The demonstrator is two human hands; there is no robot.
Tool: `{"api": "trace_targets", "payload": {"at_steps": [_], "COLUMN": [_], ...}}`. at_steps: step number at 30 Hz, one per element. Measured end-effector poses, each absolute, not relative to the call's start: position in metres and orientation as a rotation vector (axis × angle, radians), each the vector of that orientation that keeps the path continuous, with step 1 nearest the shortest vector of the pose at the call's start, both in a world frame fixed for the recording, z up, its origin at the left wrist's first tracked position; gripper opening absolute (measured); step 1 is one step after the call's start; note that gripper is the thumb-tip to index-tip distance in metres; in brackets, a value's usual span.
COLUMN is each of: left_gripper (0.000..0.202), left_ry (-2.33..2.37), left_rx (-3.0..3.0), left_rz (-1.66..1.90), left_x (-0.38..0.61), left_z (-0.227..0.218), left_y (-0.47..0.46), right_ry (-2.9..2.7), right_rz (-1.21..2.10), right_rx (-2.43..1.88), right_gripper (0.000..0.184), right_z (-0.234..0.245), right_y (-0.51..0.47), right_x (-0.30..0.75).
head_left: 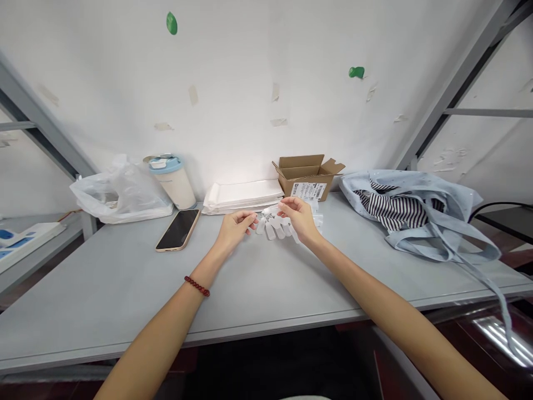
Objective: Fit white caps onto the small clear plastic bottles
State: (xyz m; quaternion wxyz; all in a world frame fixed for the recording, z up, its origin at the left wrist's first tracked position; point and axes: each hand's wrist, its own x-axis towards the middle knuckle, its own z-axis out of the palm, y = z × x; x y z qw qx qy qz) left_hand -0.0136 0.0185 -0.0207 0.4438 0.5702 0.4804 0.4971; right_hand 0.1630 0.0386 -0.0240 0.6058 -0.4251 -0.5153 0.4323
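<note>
1. White pieces (275, 229): clustered on the grey table (258, 289), between the hands, before the cardboard box (306, 173).
2. Left hand (235, 230): thumb and fingertips nearly meeting; cannot tell if anything is pinched.
3. Right hand (300, 218): fingertips drawn together at the cluster; grip unclear.
4. Handling, judged: light, smooth, probably slippery plastic; pinch mid-length, gently, singly.

The grey bench (270, 283) has a smooth top and a straight front edge. Along its back, left to right, sit a white plastic bag (137, 194), a blue-lidded tumbler (177, 186), a stack of white envelopes (245, 194), an open cardboard box (287, 186) and a light-blue tote bag (449, 194), one strap trailing over the edge. A smartphone (178, 230) lies before the tumbler; translucent pieces (275, 228) cluster before the envelopes.
</note>
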Motion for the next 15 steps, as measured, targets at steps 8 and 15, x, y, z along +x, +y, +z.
{"api": "trace_targets", "payload": {"at_steps": [8,15], "left_gripper": [0.031,0.032], "left_ry": [1.19,1.182], "left_rx": [1.412,1.412], "left_rz": [1.217,1.213], "left_x": [-0.0142,-0.0151], "left_z": [-0.0207,-0.0218], "left_y": [0.0185,0.0185], "right_ry": [-1.194,-1.187], "right_rz": [1.019,0.999], "right_rx": [-0.985,-0.982], "right_gripper": [0.022,0.023], "right_z": [-0.0229,-0.0241], "right_y": [0.0371,0.0385], "right_x": [0.1625,0.1622]}}
